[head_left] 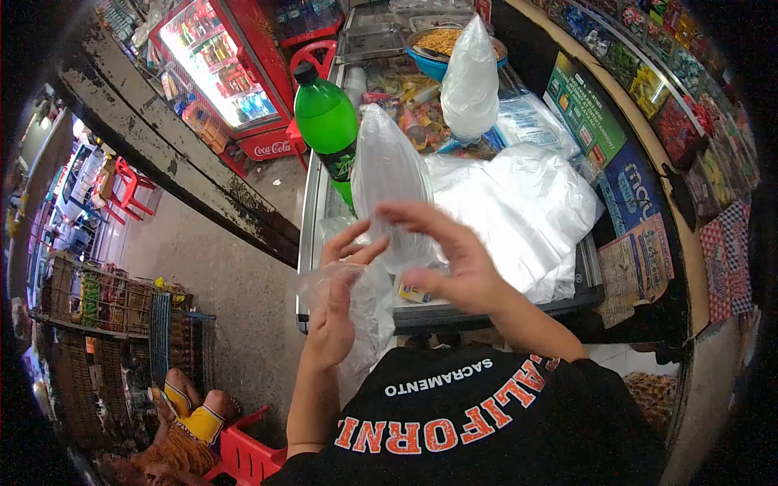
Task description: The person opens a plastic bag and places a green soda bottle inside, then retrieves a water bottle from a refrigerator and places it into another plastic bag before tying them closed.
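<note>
My left hand [328, 312] holds a crumpled clear plastic bag [371, 312], which hangs from its fingers and thumb. Just in front of the wrapped shape, my right hand [454, 263] is open and slightly blurred, fingers curved and apart from the thumb. Between and beyond my hands stands a tall, tapering form covered in clear plastic bags [391, 174]; what is inside cannot be made out. Left of it is a big green soda bottle [326, 121] with a black cap. A flat stack of white plastic bags [510, 215] lies to the right.
A second pointed, plastic-wrapped form [472, 85] stands farther back, near a blue basin [428, 66] of brown food. Metal trays [369, 42] sit at the far end of the counter. A lit red drinks fridge [227, 73] is at left. A seated person [194, 413] is at lower left.
</note>
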A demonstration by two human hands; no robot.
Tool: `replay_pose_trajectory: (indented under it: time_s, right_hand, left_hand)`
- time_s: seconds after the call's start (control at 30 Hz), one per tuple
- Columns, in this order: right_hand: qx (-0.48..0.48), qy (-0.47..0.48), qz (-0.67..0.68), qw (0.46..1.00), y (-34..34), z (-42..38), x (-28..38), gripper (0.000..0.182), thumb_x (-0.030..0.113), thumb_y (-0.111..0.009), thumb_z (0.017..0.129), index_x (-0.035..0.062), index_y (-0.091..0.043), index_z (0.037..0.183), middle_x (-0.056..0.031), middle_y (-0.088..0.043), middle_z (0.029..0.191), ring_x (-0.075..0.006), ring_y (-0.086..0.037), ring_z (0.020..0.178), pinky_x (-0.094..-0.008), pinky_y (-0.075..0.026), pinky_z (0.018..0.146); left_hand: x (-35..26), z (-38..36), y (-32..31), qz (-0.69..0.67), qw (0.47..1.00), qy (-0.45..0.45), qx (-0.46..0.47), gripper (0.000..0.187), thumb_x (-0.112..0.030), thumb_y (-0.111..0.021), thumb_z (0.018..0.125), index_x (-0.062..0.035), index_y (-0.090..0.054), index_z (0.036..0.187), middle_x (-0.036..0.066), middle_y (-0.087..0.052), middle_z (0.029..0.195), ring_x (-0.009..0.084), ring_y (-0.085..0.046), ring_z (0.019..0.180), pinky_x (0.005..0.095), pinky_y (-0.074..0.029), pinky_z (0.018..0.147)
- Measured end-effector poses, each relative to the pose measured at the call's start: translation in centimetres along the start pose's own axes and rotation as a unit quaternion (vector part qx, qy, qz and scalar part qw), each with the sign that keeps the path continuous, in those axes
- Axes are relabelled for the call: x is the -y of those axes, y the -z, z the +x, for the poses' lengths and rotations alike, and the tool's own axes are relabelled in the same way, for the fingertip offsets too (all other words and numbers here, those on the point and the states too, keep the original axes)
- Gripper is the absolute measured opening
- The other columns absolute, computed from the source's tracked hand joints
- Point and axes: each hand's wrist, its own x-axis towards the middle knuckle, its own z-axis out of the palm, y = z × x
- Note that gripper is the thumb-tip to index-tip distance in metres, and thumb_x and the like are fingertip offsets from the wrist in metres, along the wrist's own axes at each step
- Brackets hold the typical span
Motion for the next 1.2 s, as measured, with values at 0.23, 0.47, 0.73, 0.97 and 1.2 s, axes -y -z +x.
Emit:
replay_pose_trajectory:
  time_s: [0.23, 0.47, 0.73, 0.97, 1.2]
  right_hand:
    - [0.017, -0.130, 0.081, 0.988, -3.0, -0.1, -0.9, 0.044, 0.008, -0.064, 0.071, 0.0008, -0.047, 0.111, -0.0027, -0.057, 0.080, -0.0076, -0.052, 0.072, -0.0217, -0.040, 0.070]
    - [-0.056, -0.218, 0.108, 0.968, -3.0, 0.2, -0.4, 0.014, 0.013, -0.059, 0.076, -0.0006, -0.060, 0.078, -0.0012, -0.055, 0.062, -0.0052, -0.048, 0.058, -0.0200, -0.038, 0.052]
    - [-0.056, -0.125, 0.041, 0.990, -3.6, 0.0, -0.8, 0.020, 0.016, -0.049, 0.082, -0.0018, -0.059, 0.082, -0.0029, -0.055, 0.062, -0.0056, -0.046, 0.055, -0.0204, -0.037, 0.051]
    - [-0.104, -0.118, 0.054, 0.986, -2.5, 0.3, -1.4, 0.021, 0.017, -0.047, 0.084, -0.0007, -0.058, 0.082, -0.0021, -0.056, 0.065, -0.0070, -0.050, 0.060, -0.0209, -0.040, 0.054]
    - [-0.101, -0.138, 0.617, 0.768, 6.0, 0.9, -1.6, 0.020, 0.023, -0.034, 0.089, 0.0118, -0.046, 0.076, 0.0075, -0.033, 0.050, -0.0028, -0.032, 0.039, -0.0201, -0.033, 0.048]
  left_hand:
    - [-0.4, -0.1, 0.5, 0.141, 0.978, -0.048, -0.143, 0.042, -0.032, -0.033, 0.088, 0.0013, -0.054, 0.102, 0.009, -0.039, 0.105, 0.0158, -0.039, 0.094, 0.0273, -0.032, 0.080]
    - [0.7, -0.8, 1.3, -0.201, 0.960, 0.065, -0.186, 0.015, -0.010, -0.056, 0.078, 0.0015, -0.055, 0.087, 0.004, -0.054, 0.082, 0.0105, -0.051, 0.075, 0.0212, -0.038, 0.070]
    - [0.3, -0.6, 0.1, -0.366, 0.903, 0.130, -0.184, 0.025, -0.018, -0.058, 0.077, 0.0006, -0.051, 0.094, 0.008, -0.057, 0.087, 0.0162, -0.056, 0.080, 0.0282, -0.045, 0.071]
    - [0.8, -0.4, 0.2, -0.360, 0.899, 0.163, -0.188, 0.031, -0.025, -0.056, 0.078, -0.0005, -0.049, 0.097, 0.008, -0.057, 0.086, 0.0135, -0.056, 0.073, 0.0252, -0.046, 0.064]
    - [3.9, -0.4, 4.3, -0.273, 0.929, 0.248, 0.037, 0.038, -0.023, -0.056, 0.078, -0.0008, -0.044, 0.106, 0.000, -0.053, 0.076, 0.0030, -0.045, 0.056, 0.0155, -0.035, 0.047]
